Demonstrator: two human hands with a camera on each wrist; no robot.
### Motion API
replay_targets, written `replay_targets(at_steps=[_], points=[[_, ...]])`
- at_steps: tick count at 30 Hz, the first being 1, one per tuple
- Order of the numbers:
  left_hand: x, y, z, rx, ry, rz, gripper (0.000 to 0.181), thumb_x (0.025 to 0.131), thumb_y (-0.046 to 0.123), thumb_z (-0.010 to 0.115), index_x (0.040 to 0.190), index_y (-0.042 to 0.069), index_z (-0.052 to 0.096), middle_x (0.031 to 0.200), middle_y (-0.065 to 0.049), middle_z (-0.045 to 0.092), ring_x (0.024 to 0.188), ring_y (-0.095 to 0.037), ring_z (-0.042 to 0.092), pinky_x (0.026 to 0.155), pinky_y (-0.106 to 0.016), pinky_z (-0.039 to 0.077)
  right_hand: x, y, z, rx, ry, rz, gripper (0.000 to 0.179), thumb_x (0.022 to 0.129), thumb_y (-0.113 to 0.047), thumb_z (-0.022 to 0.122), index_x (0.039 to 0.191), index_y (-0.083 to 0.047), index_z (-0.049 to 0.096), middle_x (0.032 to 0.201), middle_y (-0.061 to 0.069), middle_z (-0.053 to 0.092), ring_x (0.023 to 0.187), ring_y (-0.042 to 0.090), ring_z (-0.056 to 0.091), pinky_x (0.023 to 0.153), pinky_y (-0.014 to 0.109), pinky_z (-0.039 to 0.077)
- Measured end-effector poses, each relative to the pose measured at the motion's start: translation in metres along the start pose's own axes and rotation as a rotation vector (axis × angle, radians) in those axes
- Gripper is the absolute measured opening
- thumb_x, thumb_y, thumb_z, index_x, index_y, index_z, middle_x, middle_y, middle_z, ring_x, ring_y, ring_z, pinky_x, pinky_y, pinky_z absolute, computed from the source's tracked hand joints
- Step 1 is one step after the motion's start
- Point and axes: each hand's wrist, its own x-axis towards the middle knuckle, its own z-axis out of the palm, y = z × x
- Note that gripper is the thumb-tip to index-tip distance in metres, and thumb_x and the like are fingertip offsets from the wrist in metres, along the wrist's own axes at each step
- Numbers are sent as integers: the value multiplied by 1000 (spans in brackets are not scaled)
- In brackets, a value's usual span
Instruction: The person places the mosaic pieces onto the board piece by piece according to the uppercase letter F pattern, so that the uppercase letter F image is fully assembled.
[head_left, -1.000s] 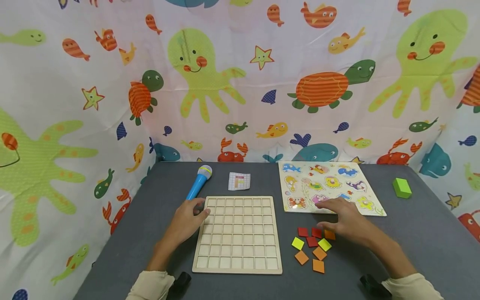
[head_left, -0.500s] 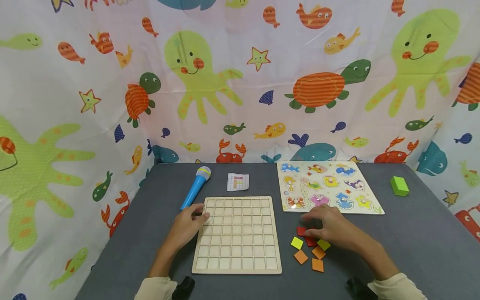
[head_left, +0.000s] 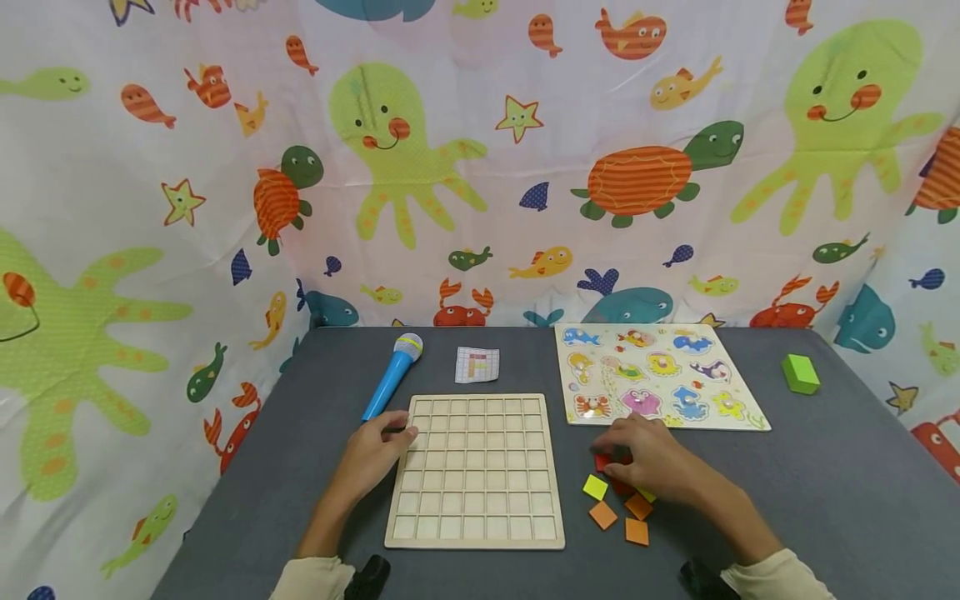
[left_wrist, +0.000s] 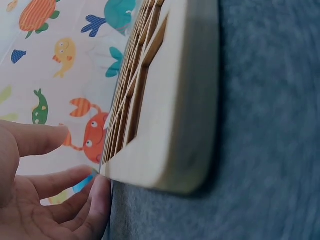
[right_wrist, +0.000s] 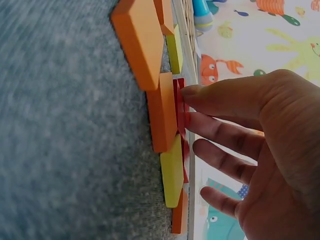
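A wooden grid board [head_left: 475, 471] lies on the dark table in front of me. My left hand [head_left: 373, 452] is at its left edge, fingers relaxed; the left wrist view has the fingertips [left_wrist: 101, 181] right at the board's corner. Right of the board is a loose group of small square tiles. Over them my right hand [head_left: 651, 457] reaches down, thumb and index finger parted around a red tile [head_left: 602, 462]. In the right wrist view the thumb tip overlaps the red tiles [right_wrist: 179, 102]. Yellow [head_left: 596, 487] and orange tiles [head_left: 603, 515] lie nearer me; the hand hides others.
A blue toy microphone [head_left: 390, 379] lies beyond my left hand. Behind the grid board is a small printed grid card [head_left: 477, 365]. A sea-animal puzzle board [head_left: 600, 383] lies behind the tiles, with a green block [head_left: 801, 374] to its right. A patterned cloth hangs behind.
My right hand has moved left and toward me, from above the puzzle's front edge and the right-hand tiles down to the red tiles. The left hand stays at the board's edge.
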Motion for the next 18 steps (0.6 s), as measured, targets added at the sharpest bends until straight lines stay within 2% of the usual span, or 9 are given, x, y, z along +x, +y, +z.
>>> replay_targets(at_steps=[10, 18], points=[[0, -3, -3, -43, -30, -27, 56, 105, 28, 67, 152, 0, 54, 137, -15, 65, 126, -35, 63, 104, -54, 55, -1, -3, -1, -44, -27, 33, 26, 90, -26, 84, 114, -17, 82, 112, 0, 69, 106, 24, 57, 89, 53, 44], [1, -3, -2, -34, -33, -50, 53, 104, 23, 69, 149, -2, 57, 131, -15, 67, 121, -33, 64, 99, -50, 58, 0, -5, -3, -52, -31, 40, 25, 89, -30, 86, 111, -17, 83, 106, -4, 68, 101, 20, 56, 83, 45, 42]])
